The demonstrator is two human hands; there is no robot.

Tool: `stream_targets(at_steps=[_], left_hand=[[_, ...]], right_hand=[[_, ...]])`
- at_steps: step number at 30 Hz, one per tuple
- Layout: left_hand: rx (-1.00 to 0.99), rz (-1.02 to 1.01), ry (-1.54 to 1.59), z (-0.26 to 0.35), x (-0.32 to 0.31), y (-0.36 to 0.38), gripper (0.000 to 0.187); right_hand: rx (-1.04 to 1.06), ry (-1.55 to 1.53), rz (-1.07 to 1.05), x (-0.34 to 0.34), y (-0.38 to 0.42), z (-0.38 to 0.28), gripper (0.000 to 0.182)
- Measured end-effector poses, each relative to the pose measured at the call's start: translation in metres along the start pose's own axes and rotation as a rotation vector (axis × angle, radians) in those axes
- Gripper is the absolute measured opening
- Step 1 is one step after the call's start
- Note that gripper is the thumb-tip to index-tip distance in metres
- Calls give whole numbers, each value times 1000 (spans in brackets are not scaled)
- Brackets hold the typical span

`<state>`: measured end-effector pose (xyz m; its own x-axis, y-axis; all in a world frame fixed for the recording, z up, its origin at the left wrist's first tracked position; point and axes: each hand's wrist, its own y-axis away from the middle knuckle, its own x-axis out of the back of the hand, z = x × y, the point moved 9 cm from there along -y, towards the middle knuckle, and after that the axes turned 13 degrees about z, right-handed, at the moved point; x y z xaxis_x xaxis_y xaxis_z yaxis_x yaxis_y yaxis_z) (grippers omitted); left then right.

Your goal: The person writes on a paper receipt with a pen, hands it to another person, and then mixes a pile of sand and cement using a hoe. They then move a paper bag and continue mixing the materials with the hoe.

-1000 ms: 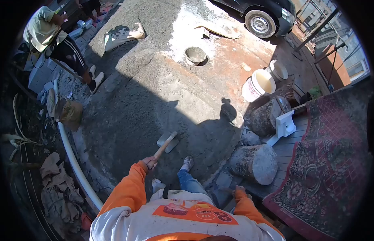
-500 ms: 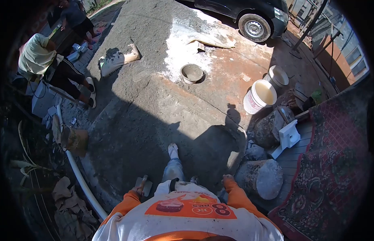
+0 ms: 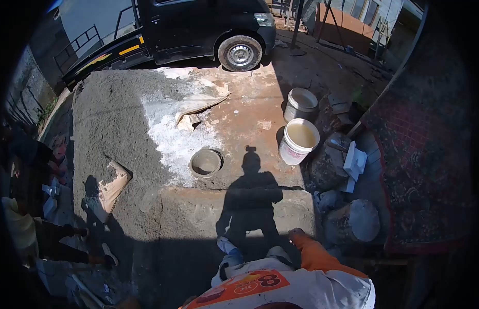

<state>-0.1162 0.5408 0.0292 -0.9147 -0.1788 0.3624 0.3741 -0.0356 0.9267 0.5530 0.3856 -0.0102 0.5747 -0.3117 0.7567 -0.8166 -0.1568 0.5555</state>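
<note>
My right hand [image 3: 295, 235], at the end of an orange sleeve, is over the shaded edge of the grey mortar surface [image 3: 239, 208], with its fingers curled; anything inside them is too small to make out. A dark patch at the bottom edge, left of my shirt, looks like part of my left hand [image 3: 190, 299]; its fingers are hidden, and no trowel shows there. A round basin [image 3: 206, 163] with grey material stands beyond the mortar edge. Farther right are a white bucket [image 3: 299, 142] of cloudy liquid and a second bucket [image 3: 300, 104].
A heap of grey mix [image 3: 113, 118] with a torn sack [image 3: 114, 188] lies left. A black vehicle [image 3: 198, 31] is parked ahead. Another person [image 3: 23, 232] is at the left edge. Stones [image 3: 352, 221], a white block [image 3: 355, 160] and a patterned rug [image 3: 419, 190] are on the right.
The view has turned left and tilted up, bringing more of the vehicle into sight. My left hand with its trowel has dropped to the bottom edge. My right hand remains low, near the mortar edge.
</note>
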Motion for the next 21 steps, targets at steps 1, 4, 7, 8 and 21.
stream_targets(at_steps=[1,4,7,8,21], left_hand=[[-15,5,3,25,-1,0,24],[-64,23,66,100,0,3,23],[-131,-6,163,182,0,15,22],[-131,-62,165,208,-9,24,21],[-889,176,-1185,541,-321,72,37]], right_hand=[[-32,-1,32,8,11,-1,25],[376,309,26,18,33,-33,19],[717,961,-221,-12,43,-43,14],[686,903,-226,-2,50,-55,15],[815,406,-31,19,-53,-174,20]])
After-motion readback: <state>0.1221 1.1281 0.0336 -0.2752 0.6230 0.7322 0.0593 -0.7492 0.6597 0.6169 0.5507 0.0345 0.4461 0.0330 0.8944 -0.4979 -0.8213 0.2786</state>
